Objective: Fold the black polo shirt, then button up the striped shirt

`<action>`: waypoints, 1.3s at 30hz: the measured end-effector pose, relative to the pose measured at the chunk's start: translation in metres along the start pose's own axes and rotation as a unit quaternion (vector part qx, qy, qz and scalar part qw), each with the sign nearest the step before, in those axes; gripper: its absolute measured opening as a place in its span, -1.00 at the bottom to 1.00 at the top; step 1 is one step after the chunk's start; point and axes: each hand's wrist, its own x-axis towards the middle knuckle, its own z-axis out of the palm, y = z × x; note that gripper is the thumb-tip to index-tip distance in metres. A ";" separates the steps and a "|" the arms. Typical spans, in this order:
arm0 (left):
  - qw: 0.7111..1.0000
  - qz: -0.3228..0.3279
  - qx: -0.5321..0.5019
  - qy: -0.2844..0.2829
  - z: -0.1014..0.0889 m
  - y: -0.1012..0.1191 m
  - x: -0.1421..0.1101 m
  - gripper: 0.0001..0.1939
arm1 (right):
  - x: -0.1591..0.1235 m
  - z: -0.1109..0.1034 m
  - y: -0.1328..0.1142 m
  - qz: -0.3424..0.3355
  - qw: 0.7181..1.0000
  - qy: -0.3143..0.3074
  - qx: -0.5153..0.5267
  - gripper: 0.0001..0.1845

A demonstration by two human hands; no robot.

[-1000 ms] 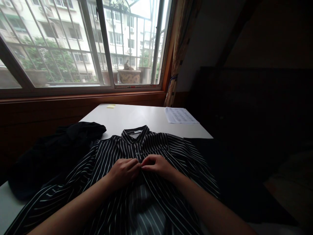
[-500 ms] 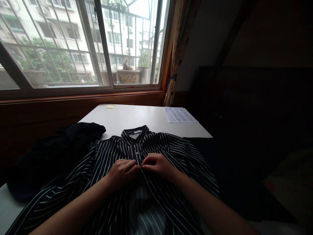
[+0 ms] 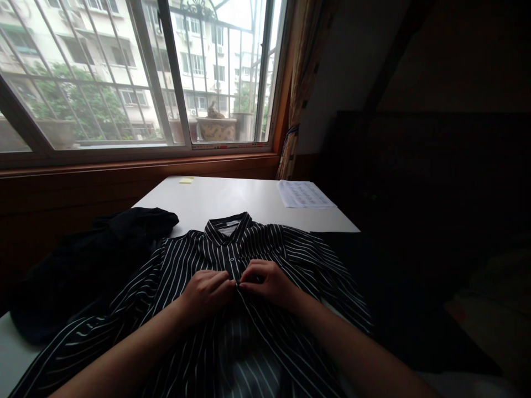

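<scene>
A black shirt with white stripes lies face up, its collar pointing away from me. One button shows on the front placket below the collar. Just under it, my left hand is closed on the placket edge. Facing it, my right hand pinches the other side of the placket between thumb and forefinger. The fingertips of both hands nearly meet, and whatever small part lies between them is hidden. Below the hands the shirt front hangs apart.
Dark bunched cloth lies left of the shirt. On the white table are printed sheets at the far right and a yellow sticky note at the far left. Behind stands a barred window with a curtain.
Both hands stay at the same spot on the placket, with only a slight shift of the fingers. The shirt lies as before.
</scene>
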 end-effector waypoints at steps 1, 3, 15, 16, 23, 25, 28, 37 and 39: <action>1.000 0.000 0.000 0.002 0.000 0.000 0.000 -0.79 | 0.000 0.000 0.000 -0.004 1.000 0.000 -0.004 -0.82; 1.000 -0.001 0.001 0.003 0.000 0.000 0.000 -0.79 | -0.001 0.000 -0.002 -0.007 1.000 0.000 -0.012 -0.82; 1.000 -0.001 -0.001 -0.003 -0.002 0.001 0.001 -0.78 | -0.002 0.000 -0.002 -0.014 0.998 0.016 -0.060 -0.86; 1.000 -0.001 0.000 -0.004 -0.002 0.001 0.001 -0.78 | -0.002 0.000 -0.001 -0.013 0.998 0.018 -0.060 -0.85; 1.000 -0.001 0.002 -0.011 0.000 0.000 0.000 -0.78 | -0.003 0.002 0.002 -0.025 0.999 0.020 -0.031 -0.82; 1.000 -0.001 0.000 -0.011 0.001 0.000 -0.001 -0.79 | -0.002 0.003 0.002 -0.023 0.999 0.020 -0.025 -0.81; 1.000 -0.003 0.000 -0.010 0.001 0.000 -0.001 -0.79 | -0.001 0.002 0.002 -0.013 0.999 0.035 -0.018 -0.78; 1.000 0.001 -0.004 -0.002 0.000 0.001 -0.001 -0.80 | -0.002 -0.001 -0.001 -0.017 0.999 0.030 -0.014 -0.86; 1.000 0.000 -0.004 -0.003 0.000 0.001 -0.001 -0.80 | -0.002 0.000 -0.001 -0.023 0.999 0.034 -0.010 -0.86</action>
